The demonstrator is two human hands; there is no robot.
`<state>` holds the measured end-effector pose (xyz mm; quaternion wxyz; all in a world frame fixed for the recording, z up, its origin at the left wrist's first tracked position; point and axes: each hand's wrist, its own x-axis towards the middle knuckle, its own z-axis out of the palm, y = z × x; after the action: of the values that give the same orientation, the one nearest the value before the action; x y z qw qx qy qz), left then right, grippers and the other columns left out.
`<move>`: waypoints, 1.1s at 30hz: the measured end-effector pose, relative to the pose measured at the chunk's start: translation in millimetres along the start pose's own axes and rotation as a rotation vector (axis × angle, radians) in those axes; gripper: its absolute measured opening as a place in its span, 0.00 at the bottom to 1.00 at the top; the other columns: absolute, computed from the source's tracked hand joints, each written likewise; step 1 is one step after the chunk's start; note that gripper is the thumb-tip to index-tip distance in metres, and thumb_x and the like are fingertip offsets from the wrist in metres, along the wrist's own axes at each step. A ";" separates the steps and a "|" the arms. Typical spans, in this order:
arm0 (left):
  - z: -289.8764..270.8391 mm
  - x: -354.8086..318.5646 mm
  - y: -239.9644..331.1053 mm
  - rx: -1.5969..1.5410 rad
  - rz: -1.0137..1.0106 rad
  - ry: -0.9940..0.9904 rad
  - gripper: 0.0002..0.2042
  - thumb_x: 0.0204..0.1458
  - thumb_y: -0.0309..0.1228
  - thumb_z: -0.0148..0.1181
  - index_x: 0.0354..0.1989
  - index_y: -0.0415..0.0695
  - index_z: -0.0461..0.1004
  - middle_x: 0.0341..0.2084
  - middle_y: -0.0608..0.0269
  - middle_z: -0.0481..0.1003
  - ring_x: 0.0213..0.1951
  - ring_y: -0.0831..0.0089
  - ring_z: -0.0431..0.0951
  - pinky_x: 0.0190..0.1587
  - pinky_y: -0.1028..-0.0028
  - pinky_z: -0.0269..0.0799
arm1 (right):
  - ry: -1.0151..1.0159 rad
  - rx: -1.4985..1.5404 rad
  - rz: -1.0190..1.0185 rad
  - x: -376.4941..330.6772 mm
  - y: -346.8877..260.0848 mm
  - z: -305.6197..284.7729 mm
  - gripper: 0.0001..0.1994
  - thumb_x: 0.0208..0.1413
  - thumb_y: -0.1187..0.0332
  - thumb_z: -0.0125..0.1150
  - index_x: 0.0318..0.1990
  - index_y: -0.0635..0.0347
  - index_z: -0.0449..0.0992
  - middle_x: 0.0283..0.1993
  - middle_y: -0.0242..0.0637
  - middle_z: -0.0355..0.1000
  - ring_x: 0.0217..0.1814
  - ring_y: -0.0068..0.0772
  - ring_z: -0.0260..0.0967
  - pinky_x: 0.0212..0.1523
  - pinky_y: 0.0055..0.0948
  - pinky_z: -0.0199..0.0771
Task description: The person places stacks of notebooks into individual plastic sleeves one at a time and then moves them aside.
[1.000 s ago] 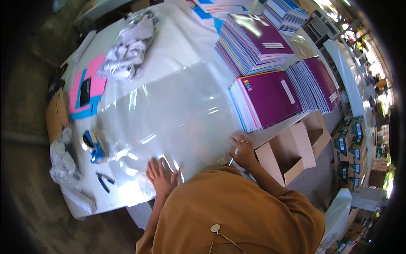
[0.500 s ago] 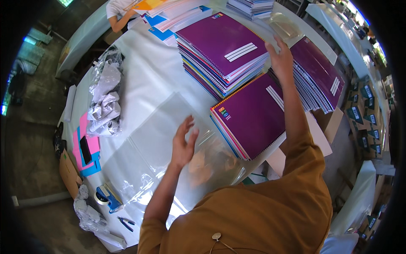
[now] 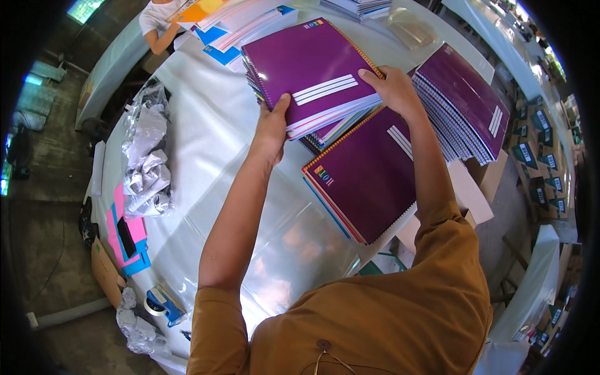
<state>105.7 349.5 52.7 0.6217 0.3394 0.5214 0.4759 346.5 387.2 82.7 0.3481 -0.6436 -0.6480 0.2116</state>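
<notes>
A bundle of purple spiral notebooks is between my hands, its near edge raised and tilted over the stack beneath. My left hand grips its near left corner, thumb on the cover. On the right edge my right hand closes with the thumb on top; the fingers below are hidden from view. Just nearer to me lies a second pile of purple notebooks, partly covered by my right forearm. Another purple notebook stack leans in steps at the right. Clear plastic sheeting is spread flat left of the near pile.
Crumpled plastic wrap lies along the left side. A phone rests on pink and blue sheets, near a blue tape dispenser. Loose booklets are piled at the far side, where another person sits. Cardboard boxes stand at the right.
Both hands, apart from the notebooks before, have come onto the top of the tall stack and taken hold of a bundle. Its near edge has come up and shifted left.
</notes>
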 end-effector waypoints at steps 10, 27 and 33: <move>-53.1 -76.1 -11.0 -0.152 -0.205 -0.161 0.26 0.49 0.41 0.58 0.53 0.37 0.65 0.49 0.59 0.70 0.51 0.69 0.68 0.55 0.71 0.59 | -0.209 0.333 0.089 -39.9 20.2 5.2 0.31 0.49 0.43 0.55 0.36 0.73 0.73 0.31 0.44 0.73 0.35 0.33 0.72 0.39 0.27 0.69; -211.3 -336.2 -10.6 0.625 0.464 0.319 0.23 0.39 0.34 0.63 0.46 0.40 0.68 0.46 0.52 0.70 0.49 0.58 0.68 0.52 0.58 0.61 | 1.174 -1.296 -0.223 -207.8 -122.9 189.3 0.25 0.50 0.68 0.60 0.54 0.66 0.59 0.48 0.38 0.63 0.52 0.27 0.61 0.53 0.27 0.63; -232.4 -361.7 42.8 1.400 1.218 0.359 0.25 0.32 0.23 0.71 0.43 0.43 0.70 0.44 0.55 0.70 0.50 0.55 0.70 0.53 0.55 0.62 | 2.518 -2.591 -0.773 -216.8 -118.6 151.5 0.24 0.56 0.56 0.52 0.53 0.66 0.63 0.50 0.47 0.67 0.51 0.36 0.66 0.53 0.33 0.65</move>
<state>-131.4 3.8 157.1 -0.1686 0.7710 0.5095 0.3429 140.0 191.1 28.4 0.0619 0.0672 -0.1330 0.9869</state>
